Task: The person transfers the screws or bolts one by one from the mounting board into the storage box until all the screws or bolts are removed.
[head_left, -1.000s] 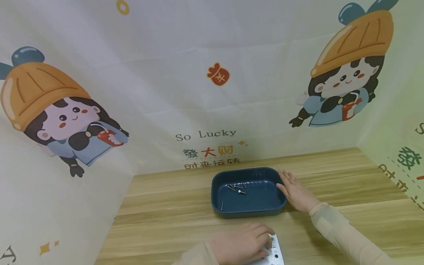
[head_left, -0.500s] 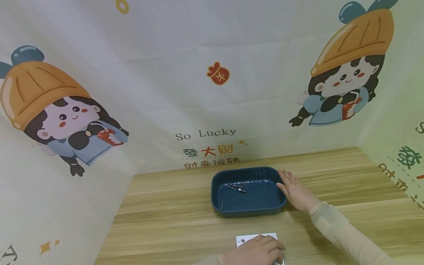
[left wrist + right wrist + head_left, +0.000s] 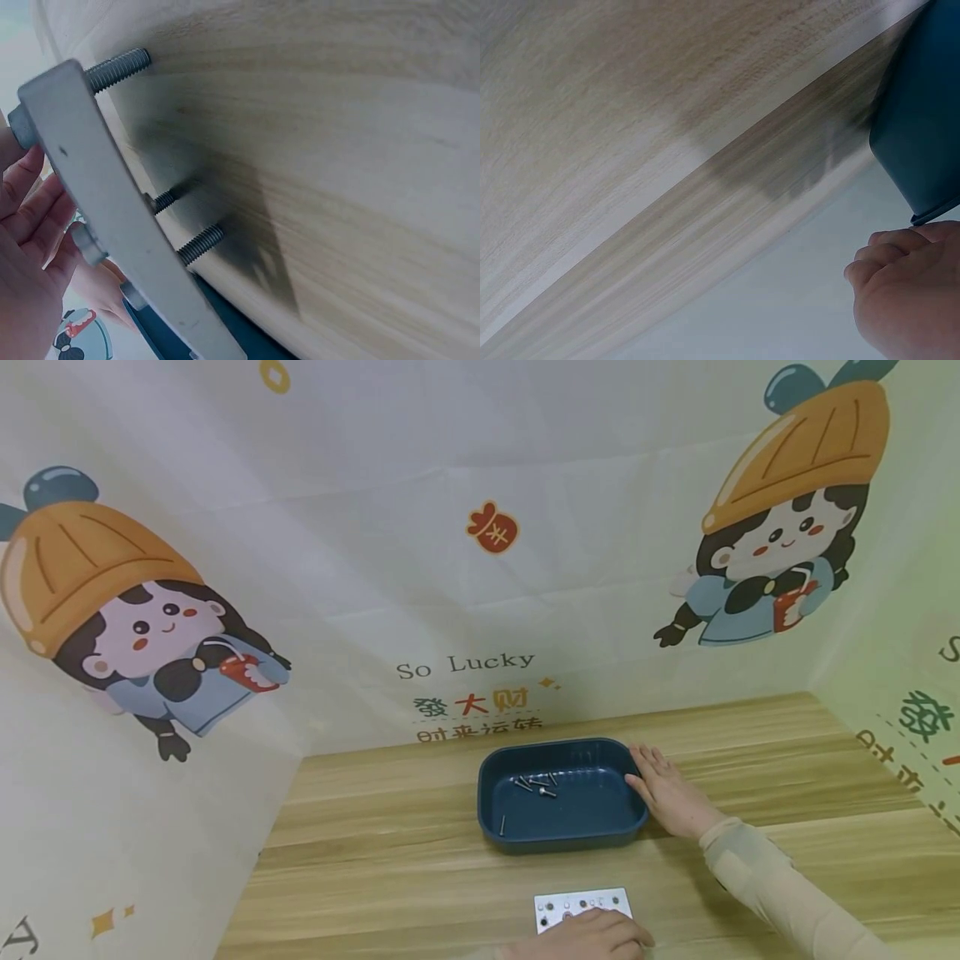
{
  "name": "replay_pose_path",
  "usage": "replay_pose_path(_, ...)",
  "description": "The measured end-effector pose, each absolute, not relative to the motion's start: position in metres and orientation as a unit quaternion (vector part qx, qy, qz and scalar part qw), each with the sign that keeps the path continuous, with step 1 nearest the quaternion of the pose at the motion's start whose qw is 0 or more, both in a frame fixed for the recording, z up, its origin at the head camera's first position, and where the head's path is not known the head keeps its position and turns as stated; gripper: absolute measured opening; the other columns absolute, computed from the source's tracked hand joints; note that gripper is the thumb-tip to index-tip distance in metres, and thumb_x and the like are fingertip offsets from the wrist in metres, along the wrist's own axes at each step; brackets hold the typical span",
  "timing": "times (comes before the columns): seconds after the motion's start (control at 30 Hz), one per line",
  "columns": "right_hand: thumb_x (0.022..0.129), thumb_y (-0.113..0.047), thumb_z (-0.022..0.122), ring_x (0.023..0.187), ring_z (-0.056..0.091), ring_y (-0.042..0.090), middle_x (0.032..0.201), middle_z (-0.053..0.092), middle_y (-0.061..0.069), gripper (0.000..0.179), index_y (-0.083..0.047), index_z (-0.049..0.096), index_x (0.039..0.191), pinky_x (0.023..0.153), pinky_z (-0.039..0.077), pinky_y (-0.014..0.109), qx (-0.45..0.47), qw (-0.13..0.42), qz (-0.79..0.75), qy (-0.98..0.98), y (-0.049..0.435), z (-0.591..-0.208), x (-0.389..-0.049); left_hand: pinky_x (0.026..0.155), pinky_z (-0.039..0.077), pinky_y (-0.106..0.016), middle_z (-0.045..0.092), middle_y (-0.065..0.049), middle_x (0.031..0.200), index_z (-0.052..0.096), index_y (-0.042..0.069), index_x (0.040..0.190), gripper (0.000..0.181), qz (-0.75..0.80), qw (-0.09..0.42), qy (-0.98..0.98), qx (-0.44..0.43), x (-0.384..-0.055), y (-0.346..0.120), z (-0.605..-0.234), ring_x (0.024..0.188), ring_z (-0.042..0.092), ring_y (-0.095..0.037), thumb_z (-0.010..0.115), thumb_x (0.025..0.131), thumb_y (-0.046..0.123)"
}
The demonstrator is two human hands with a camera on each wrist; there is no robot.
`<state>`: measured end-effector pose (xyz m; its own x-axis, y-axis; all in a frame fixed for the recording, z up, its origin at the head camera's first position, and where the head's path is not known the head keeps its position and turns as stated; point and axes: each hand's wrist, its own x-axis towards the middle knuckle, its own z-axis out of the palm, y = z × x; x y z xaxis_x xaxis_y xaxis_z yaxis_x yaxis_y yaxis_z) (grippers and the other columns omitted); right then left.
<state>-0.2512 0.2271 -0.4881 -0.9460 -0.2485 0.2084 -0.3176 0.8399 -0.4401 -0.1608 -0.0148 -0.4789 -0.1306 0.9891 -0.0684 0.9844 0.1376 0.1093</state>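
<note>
In the head view my left hand lies over a silver metal plate with rows of holes at the near edge. The left wrist view shows threaded bolts passing through this plate, ends pointing at the table. My left fingers pinch the head of the end bolt; their far side is hidden. Farther off, my right hand rests against the right end of a dark blue tray, fingers extended and thumb at the rim. Several loose screws lie in the tray, mostly toward its back left.
Both things stand on a wood-grain table. Pale printed cloth rises behind it and on both sides. A lone screw lies in the tray's near left corner.
My left hand has shifted right and nearer to me across the plate, uncovering its back rows of holes. The right hand, tray and screws stay in place.
</note>
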Motion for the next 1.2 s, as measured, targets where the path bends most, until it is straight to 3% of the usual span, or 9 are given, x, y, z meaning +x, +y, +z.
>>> replay_pose_path(0.63,0.106,-0.02,0.041,0.139,0.026,0.057,0.148,0.031,0.041,0.054,0.018,0.03,0.144,0.113,0.025,0.066,0.15,0.066,0.244,-0.956,0.226,-0.486,-0.248,0.11,0.031,-0.012,0.055,0.005,0.138,0.06,0.019,0.125,0.03,-0.031,0.021,0.735,0.677,-0.162,-0.01,-0.473,0.128,0.048,-0.005,0.046,0.104,0.034)
replay_pose_path(0.93,0.107,-0.022,0.041,0.14,0.025,0.056,0.149,0.03,0.04,0.056,0.016,0.028,0.146,0.114,0.024,0.065,0.148,0.058,0.241,-0.957,0.226,-0.487,-0.248,0.112,0.032,-0.014,0.054,0.005,0.138,0.063,0.022,0.113,0.02,-0.033,-0.005,0.753,0.657,-0.163,-0.016,-0.449,0.13,0.047,-0.006,0.048,0.104,0.032)
replay_pose_path(1.2,0.107,-0.022,0.041,0.14,0.025,0.056,0.148,0.03,0.04,0.056,0.016,0.029,0.146,0.114,0.025,0.065,0.145,0.059,0.239,-0.958,0.226,-0.486,-0.249,0.11,0.039,-0.023,0.058,0.0,0.134,0.062,0.02,0.104,0.011,-0.011,-0.102,0.8,0.592,-0.187,-0.038,-0.42,0.127,0.052,-0.012,0.057,0.099,0.029)
